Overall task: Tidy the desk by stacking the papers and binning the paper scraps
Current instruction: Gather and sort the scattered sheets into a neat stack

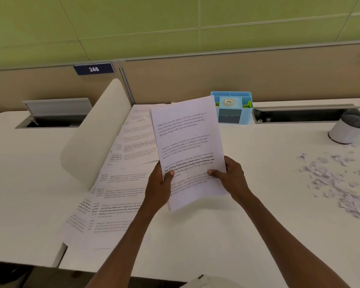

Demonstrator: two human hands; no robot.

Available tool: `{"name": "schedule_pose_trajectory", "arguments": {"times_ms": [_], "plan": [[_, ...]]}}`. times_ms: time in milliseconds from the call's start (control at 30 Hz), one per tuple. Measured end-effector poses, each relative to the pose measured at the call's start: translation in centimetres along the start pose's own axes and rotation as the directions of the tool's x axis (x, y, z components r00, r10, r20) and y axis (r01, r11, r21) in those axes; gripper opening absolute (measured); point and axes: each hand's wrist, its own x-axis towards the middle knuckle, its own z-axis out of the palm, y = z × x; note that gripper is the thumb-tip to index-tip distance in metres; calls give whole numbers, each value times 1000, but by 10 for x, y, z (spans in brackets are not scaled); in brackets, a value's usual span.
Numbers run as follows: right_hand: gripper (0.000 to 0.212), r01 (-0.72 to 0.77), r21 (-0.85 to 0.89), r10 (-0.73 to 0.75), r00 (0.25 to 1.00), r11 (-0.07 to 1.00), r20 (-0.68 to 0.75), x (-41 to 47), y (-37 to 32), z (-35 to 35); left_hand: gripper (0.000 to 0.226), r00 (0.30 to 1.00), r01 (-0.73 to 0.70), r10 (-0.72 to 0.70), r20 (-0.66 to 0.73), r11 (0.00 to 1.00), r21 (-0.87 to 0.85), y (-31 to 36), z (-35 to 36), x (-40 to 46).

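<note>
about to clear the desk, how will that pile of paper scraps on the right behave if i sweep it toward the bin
The paper scraps look tiny, thin and loose, so they would probably scatter rather than slide together. Likely very light, so a fast sweep may flick some off the desk.

Both hands hold a stack of printed papers [188, 150] upright above the white desk [258, 204]: the left hand [158, 188] grips its left edge, the right hand [231, 177] its right. More sheets [121, 183] lie spread to the left, paper scraps [333, 181] to the right.

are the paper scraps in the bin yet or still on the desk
Still on the desk: the paper scraps lie scattered on the right, in front of the white bin.
</note>
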Motion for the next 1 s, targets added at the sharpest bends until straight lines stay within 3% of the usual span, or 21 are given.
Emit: {"name": "schedule_pose_trajectory", "arguments": {"times_ms": [233,400,467,567,667,733,867,1000], "plan": [[42,-28,-75,27,999,997,-24,-9,7,82,44,999,-17,19,-50,999,42,-24,-76,3],[31,-33,-345,-23,987,938,-158,-31,29,141,45,988,-35,42,-150,998,54,-39,-125,13],[24,96,-519,-139,989,850,-44,-45,39,165,44,976,-68,79,-201,996,62,-41,-144,17],[26,309,-623,-208,950,718,231,-62,38,203,42,968,-79,91,-236,995,58,-43,-167,24],[42,590,-633,-260,800,501,540,-69,29,243,41,968,-37,49,-247,998,54,-48,-184,30],[52,707,-613,-186,695,351,695,-74,25,267,41,965,-39,53,-258,997,60,-53,-193,32],[56,756,-600,128,589,261,798,-82,32,293,40,965,-30,42,-259,998,49,-62,-201,33],[52,718,-629,167,610,298,775,-80,38,284,40,960,-45,53,-276,998,36,-70,-203,32]]}}
